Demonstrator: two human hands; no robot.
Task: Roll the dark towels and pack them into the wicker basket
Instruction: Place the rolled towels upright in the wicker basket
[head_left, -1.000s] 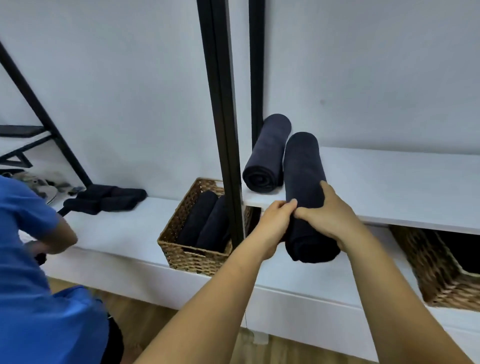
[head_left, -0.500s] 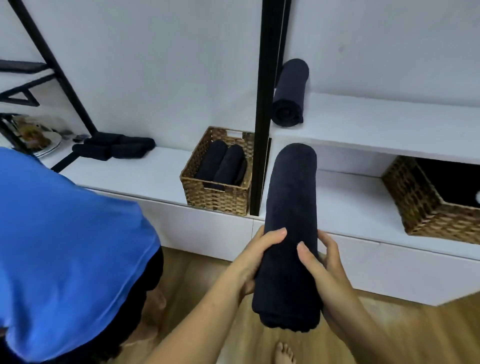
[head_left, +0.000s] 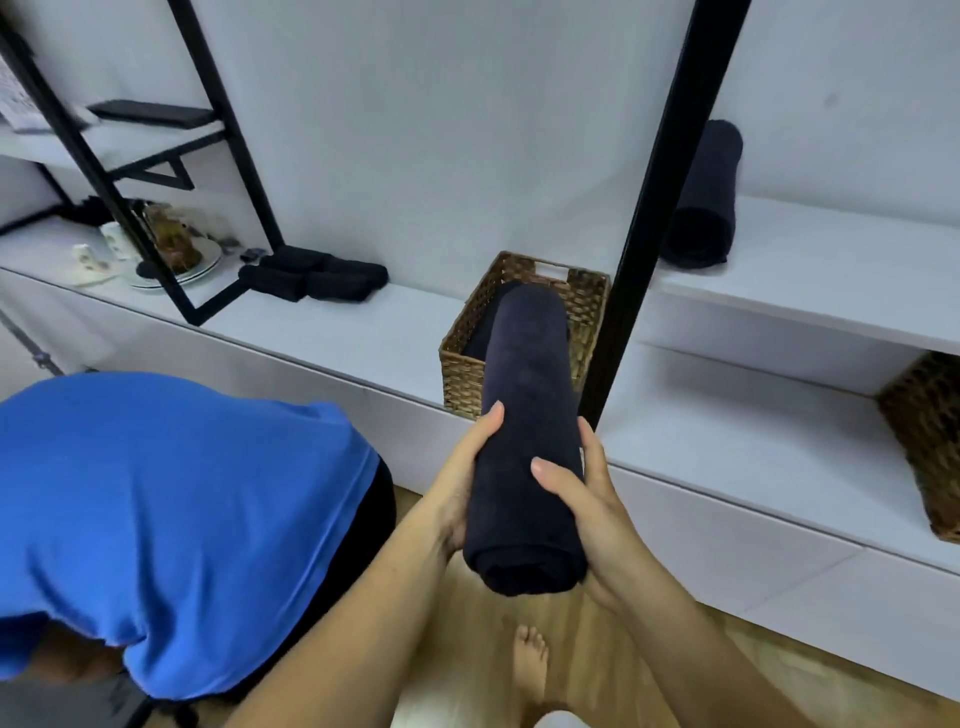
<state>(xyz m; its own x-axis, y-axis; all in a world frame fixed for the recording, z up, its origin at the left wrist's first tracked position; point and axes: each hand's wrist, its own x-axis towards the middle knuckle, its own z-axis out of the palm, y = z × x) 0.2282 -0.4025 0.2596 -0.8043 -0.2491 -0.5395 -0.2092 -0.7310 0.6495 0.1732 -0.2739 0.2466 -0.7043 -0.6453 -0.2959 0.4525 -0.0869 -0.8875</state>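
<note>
I hold a rolled dark towel (head_left: 527, 436) lengthwise in front of me, its far end pointing at the wicker basket (head_left: 584, 293). My left hand (head_left: 462, 478) grips its left side and my right hand (head_left: 582, 499) wraps its right side. The basket stands on the lower white shelf (head_left: 363, 332) beside a black post (head_left: 644, 218). Rolled dark towels lie inside it, mostly hidden behind the held roll. Another rolled dark towel (head_left: 704, 197) rests on the upper white shelf (head_left: 831, 280). More dark rolls (head_left: 317, 275) lie further left on the lower shelf.
A person in a blue shirt (head_left: 156, 519) bends low at my left, close to my left arm. A second wicker basket (head_left: 930, 441) sits at the far right. Plates and cups (head_left: 156, 254) stand far left under a black frame (head_left: 104, 171). My bare foot (head_left: 530, 660) is on the wooden floor.
I lifted the roll off the upper shelf, drew it toward me and swung it left, so its far end now overlaps the basket. The person in blue bent lower and nearer.
</note>
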